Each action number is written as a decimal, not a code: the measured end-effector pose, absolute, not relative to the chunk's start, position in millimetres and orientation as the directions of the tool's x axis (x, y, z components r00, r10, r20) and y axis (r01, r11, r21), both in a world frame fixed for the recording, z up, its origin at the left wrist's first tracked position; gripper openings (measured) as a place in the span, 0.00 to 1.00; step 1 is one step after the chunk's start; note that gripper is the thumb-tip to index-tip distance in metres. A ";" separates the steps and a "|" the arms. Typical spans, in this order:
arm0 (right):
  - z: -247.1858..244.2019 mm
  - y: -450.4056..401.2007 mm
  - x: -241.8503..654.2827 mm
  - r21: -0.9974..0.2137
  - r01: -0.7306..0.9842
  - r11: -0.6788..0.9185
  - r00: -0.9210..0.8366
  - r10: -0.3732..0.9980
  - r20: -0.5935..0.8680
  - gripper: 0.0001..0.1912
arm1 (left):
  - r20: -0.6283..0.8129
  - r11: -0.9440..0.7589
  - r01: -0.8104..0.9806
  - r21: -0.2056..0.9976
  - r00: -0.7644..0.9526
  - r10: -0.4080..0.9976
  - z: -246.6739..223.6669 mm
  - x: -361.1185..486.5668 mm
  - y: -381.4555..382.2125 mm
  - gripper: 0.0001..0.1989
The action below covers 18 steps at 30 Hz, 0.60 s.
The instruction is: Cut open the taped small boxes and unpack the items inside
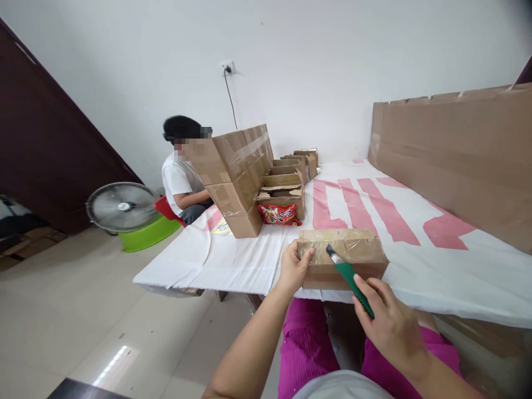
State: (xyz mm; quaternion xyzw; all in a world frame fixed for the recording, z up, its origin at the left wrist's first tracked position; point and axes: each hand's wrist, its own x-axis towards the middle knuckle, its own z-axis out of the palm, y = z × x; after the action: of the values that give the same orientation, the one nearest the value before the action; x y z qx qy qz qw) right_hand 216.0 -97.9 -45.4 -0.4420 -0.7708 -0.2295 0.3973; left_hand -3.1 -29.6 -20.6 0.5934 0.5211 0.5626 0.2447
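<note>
A long cardboard box (366, 250), with clear tape over its top, lies across the front edge of the table before me. My left hand (296, 265) grips the box's left end, thumb on top and fingers along the far side. In my right hand (384, 313) is a green utility knife (353, 285), held by its handle. Its dark blade tip points at the taped top of the box, left of the middle; whether it touches the tape I cannot tell. Just beyond the box lies a red snack packet (279, 215).
A wall of stacked cardboard boxes (236, 183) stands at the left, with several open boxes (285, 191) in a row beside it. A person (183, 172) sits behind the stack. A large cardboard panel (453, 160) borders the right. A fan (124, 208) stands left of the cloth-covered table (245, 266).
</note>
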 end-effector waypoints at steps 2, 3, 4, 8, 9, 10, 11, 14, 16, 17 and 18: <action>-46.1 -96.0 212.5 -0.009 0.868 0.497 -0.283 0.510 0.812 0.17 | 0.407 -0.329 0.344 0.879 -0.183 0.895 -20.9 -3.3 -29.8 0.14; -46.7 -95.2 211.0 -0.018 0.869 0.494 -0.277 0.517 0.810 0.17 | 0.404 -0.325 0.345 0.880 -0.187 0.895 -21.2 -3.4 -29.7 0.14; -47.4 -94.4 209.5 -0.030 0.870 0.491 -0.268 0.524 0.808 0.17 | 0.402 -0.321 0.346 0.881 -0.192 0.895 -21.5 -3.4 -29.6 0.14; -52.3 -91.7 204.8 -0.095 0.863 0.497 -0.226 0.547 0.806 0.18 | 0.400 -0.315 0.358 0.879 -0.195 0.895 -22.6 -3.5 -28.3 0.14; -53.8 -91.1 203.9 -0.113 0.860 0.498 -0.214 0.552 0.806 0.18 | 0.401 -0.314 0.362 0.878 -0.197 0.895 -22.9 -3.5 -28.0 0.14; -55.3 -90.4 203.1 -0.134 0.855 0.502 -0.202 0.558 0.805 0.19 | 0.401 -0.311 0.367 0.877 -0.199 0.894 -23.3 -3.5 -27.9 0.14; -56.6 -89.5 202.4 -0.159 0.845 0.510 -0.192 0.568 0.801 0.19 | 0.399 -0.306 0.373 0.876 -0.202 0.894 -23.7 -3.5 -27.9 0.14; -58.3 -84.0 201.9 -0.309 0.780 0.544 -0.117 0.612 0.782 0.21 | 0.396 -0.292 0.406 0.866 -0.201 0.896 -24.9 -3.4 -29.5 0.14; -56.8 -78.1 203.5 -0.468 0.696 0.545 -0.006 0.656 0.754 0.20 | 0.400 -0.287 0.436 0.853 -0.193 0.896 -25.5 -3.6 -31.2 0.14; -55.2 -74.9 204.9 -0.546 0.646 0.534 0.046 0.687 0.726 0.20 | 0.402 -0.284 0.449 0.847 -0.194 0.895 -25.6 -3.9 -31.8 0.14; -53.1 -72.0 206.7 -0.610 0.598 0.521 0.080 0.718 0.692 0.19 | 0.402 -0.279 0.458 0.844 -0.196 0.894 -25.6 -4.2 -32.0 0.14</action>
State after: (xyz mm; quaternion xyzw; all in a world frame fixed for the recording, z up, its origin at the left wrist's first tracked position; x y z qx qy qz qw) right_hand 206.7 -72.0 -53.1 -0.4866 -0.6759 0.0544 0.5509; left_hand -4.2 -32.0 -25.6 0.5995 0.5640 0.5292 0.2059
